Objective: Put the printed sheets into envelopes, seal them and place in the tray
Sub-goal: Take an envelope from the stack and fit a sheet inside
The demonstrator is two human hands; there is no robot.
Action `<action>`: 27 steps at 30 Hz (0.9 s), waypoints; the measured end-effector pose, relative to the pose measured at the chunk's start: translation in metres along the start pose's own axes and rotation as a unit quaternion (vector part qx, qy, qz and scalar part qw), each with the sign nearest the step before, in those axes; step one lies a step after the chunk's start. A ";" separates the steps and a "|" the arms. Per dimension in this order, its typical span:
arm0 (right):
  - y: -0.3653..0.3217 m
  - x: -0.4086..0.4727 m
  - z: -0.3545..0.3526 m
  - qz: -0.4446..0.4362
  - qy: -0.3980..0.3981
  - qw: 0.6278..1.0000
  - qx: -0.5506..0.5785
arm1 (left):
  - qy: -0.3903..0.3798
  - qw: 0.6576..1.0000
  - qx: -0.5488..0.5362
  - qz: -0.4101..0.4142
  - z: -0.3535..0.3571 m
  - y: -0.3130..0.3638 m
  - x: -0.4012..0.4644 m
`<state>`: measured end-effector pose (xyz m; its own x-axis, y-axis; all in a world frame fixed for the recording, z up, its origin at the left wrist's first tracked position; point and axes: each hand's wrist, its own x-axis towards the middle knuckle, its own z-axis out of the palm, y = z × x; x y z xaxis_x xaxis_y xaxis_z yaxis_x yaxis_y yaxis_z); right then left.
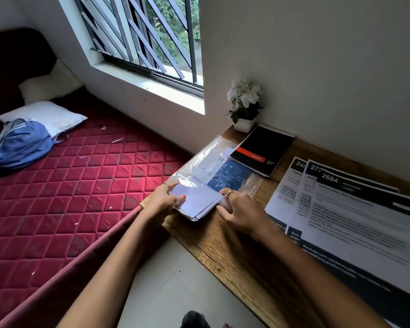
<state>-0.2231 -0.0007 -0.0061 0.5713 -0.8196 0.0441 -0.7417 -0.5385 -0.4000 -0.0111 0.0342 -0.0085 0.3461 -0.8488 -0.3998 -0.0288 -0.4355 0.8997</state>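
A clear plastic pack of envelopes [213, 162] with a blue label lies at the left end of the wooden desk [234, 256]. Several white envelopes [197, 200] stick out of its near end. My left hand [163, 200] grips the envelopes at their left edge, thumb on top. My right hand [237, 209] holds the plastic wrapper at the right side of the envelopes, fingers curled on it. Three printed sheets [355, 221] with dark headers lie overlapped on the desk to the right of my hands.
A black notebook [263, 150] lies behind the pack, and a small white pot of white flowers [244, 102] stands in the desk's far corner by the wall. Left of the desk is a red quilted mattress [81, 185] with a pillow and a blue backpack [19, 143].
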 end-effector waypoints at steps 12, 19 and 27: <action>-0.006 0.002 0.013 0.005 0.017 0.999 -0.027 | -0.013 1.000 0.025 -0.011 -0.130 -0.033 -0.069; -0.018 0.004 0.014 0.023 -0.032 0.998 -0.044 | 0.025 0.999 0.019 -0.029 -0.193 -0.036 -0.119; -0.034 0.008 0.018 0.042 -0.067 0.997 0.022 | 0.058 0.997 -0.047 -0.009 -0.191 -0.028 -0.138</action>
<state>-0.1871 0.0145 -0.0086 0.5519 -0.8263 -0.1121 -0.7741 -0.4577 -0.4374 0.1212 0.2211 0.0548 0.4521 -0.7983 -0.3979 0.0645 -0.4157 0.9072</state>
